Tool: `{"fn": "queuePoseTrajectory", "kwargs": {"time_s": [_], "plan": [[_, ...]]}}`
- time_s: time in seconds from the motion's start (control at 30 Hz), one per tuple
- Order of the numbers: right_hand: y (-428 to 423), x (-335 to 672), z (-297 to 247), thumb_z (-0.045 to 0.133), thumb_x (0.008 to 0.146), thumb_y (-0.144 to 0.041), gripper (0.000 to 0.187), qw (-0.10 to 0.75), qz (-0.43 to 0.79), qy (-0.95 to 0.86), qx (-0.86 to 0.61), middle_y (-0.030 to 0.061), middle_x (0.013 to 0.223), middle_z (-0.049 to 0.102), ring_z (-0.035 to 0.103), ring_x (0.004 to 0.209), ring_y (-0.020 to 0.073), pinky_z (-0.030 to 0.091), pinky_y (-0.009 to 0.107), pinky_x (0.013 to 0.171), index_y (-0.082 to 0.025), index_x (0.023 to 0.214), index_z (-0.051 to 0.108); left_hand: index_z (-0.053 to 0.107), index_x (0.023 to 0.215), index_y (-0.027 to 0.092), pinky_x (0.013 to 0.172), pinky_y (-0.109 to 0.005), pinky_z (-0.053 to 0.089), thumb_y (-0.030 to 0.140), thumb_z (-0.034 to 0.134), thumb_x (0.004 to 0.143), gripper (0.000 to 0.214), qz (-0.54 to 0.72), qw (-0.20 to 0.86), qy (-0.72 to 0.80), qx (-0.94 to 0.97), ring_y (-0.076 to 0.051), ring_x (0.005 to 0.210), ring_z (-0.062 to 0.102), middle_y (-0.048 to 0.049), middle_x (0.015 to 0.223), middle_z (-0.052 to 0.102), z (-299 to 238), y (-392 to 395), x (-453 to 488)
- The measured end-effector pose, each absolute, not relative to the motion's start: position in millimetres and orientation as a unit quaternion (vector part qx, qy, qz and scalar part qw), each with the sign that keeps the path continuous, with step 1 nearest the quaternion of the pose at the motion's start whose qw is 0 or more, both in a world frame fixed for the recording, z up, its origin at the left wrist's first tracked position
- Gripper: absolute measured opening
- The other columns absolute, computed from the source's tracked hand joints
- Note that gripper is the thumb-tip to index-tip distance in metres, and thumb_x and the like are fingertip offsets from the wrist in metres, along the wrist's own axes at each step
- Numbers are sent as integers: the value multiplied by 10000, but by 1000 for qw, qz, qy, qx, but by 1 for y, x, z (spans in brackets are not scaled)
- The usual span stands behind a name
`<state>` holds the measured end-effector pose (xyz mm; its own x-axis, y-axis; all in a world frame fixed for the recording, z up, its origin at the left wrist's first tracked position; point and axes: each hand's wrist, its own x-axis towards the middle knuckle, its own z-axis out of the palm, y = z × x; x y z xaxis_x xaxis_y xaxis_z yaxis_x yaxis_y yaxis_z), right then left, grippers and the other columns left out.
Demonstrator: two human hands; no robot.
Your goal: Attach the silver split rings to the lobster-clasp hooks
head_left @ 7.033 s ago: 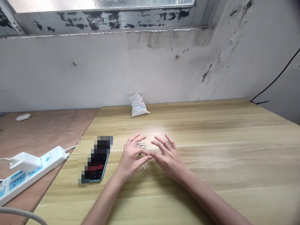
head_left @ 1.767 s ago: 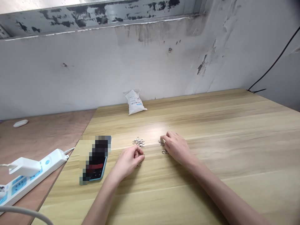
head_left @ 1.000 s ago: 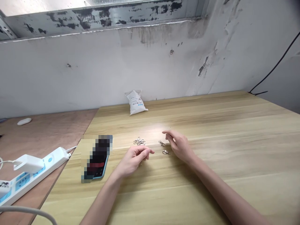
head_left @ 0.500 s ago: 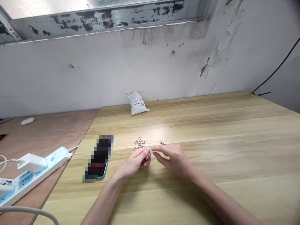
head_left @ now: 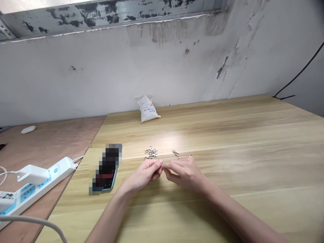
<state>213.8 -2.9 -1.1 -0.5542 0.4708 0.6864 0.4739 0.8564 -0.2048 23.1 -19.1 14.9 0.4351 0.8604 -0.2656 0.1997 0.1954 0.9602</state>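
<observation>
My left hand [head_left: 149, 171] is closed in a pinch, thumb on top, around a small metal swivel clasp that is mostly hidden by the fingers. My right hand [head_left: 186, 171] meets it from the right, its index finger and thumb pinching at the clasp's end. Just beyond the left hand lies a small pile of silver swivel clasps [head_left: 152, 152]. Another swivel clasp [head_left: 175, 153] rests alone on the table past my right fingers. A further small metal piece [head_left: 190, 155] shows partly behind the right hand's knuckles.
A phone [head_left: 110, 180], partly blurred out, lies on the wooden table [head_left: 240, 141] at left. A white plastic package [head_left: 149, 109] stands by the wall. On the lower brown surface are a power strip [head_left: 59, 170] with plugs, a grey cable [head_left: 37, 221] and a white oval object [head_left: 28, 129].
My right hand has moved slightly left, its fingertips closing in to meet the left hand's. The lone clasp and the piece behind the knuckles show more now. The view has tilted down a little.
</observation>
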Motion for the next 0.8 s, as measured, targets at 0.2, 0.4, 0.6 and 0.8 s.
{"fn": "queuePoseTrajectory", "kwargs": {"time_s": [0.2,0.4,0.6,0.8], "plan": [[1,218,-7,536,874,-154,163,457,167,-814,-316,-69,526,527,376,444,62,296,205,488,-198,887,692,659,956,180,554,-236,342,429,569,910,269,319,483,491,651,-108,606,431,2,725,536,26,-21,15],[3,217,-8,541,843,-181,137,448,317,-763,-340,-96,524,256,236,449,65,208,216,454,-169,844,678,718,896,198,617,-242,411,286,584,911,160,346,370,460,729,-126,711,534,-36,829,603,26,-25,24],[2,216,-9,546,847,-185,123,438,375,-745,-337,-96,539,221,226,476,75,196,232,476,-169,847,668,713,852,188,664,-250,448,218,618,885,105,385,337,447,734,-114,694,549,-30,822,625,23,-26,30],[1,217,-9,559,860,-210,114,436,387,-741,-334,-96,549,221,223,485,79,191,240,479,-162,850,663,699,823,186,652,-252,450,201,614,881,104,399,324,445,733,-119,696,548,-27,797,631,23,-26,30]]}}
